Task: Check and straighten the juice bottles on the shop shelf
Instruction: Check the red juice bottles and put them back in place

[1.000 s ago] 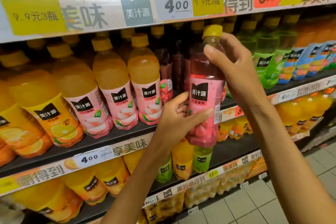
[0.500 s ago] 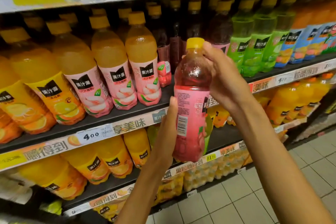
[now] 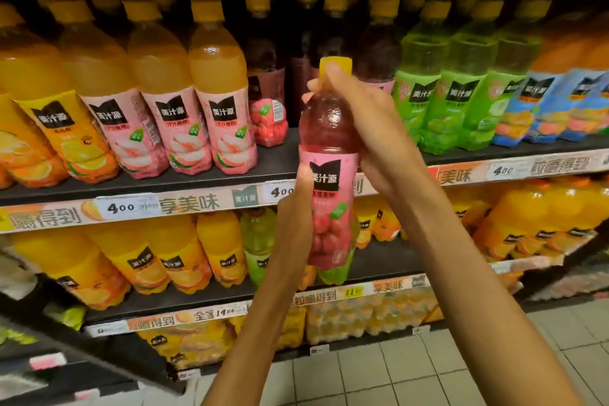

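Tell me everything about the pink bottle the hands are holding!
The pink bottle is clear plastic with reddish-pink juice, a yellow cap and a pink label showing a black logo and red fruit. It is upright, held off the shelf, label facing the camera. The right hand wraps its neck and shoulder; the left hand holds its lower side.

Printed white on a black badge, 美汁源 on the pink label of the held juice bottle [image 3: 326, 181], and likewise on the peach-label bottles [image 3: 171, 128] and green bottles [image 3: 461, 109] standing on the shelf. On the shelf-edge strip [image 3: 184, 204]: a price tag [image 3: 121, 207] reading 400, then 享美味, 得到 and a 美汁源 logo.
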